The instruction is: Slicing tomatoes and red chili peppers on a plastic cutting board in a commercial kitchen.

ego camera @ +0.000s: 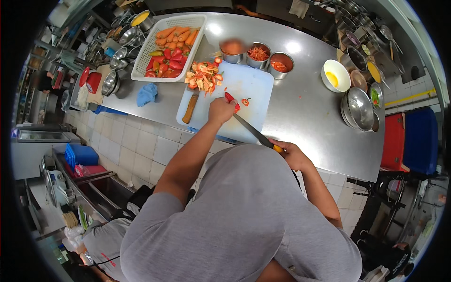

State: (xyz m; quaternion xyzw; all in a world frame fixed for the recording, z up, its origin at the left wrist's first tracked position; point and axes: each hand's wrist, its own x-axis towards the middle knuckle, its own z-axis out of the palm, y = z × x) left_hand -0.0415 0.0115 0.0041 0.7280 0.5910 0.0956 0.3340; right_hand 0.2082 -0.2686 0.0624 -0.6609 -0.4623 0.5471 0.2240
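Observation:
My left hand (221,110) holds a red pepper (229,96) down on a light-blue cutting board (260,80). In my right hand (291,154) is the yellow handle of a kitchen knife (253,131); its blade tip lies close by the left fingers and the pepper. A cut pepper end (246,102) rests just right of that hand. Pepper trimmings (204,75) are heaped at the board's upper left, above a second, wooden handle (190,108). Along the board's far edge stand metal containers, one with red strips (258,53), another with smaller red pieces (280,66).
A white plastic basket (138,63) of carrots and red peppers stands at the back left, with a blue cloth (147,94) below it. Metal bowls (359,107) and a white bowl (335,75) occupy the table's right end. Another person (105,243) is at lower left.

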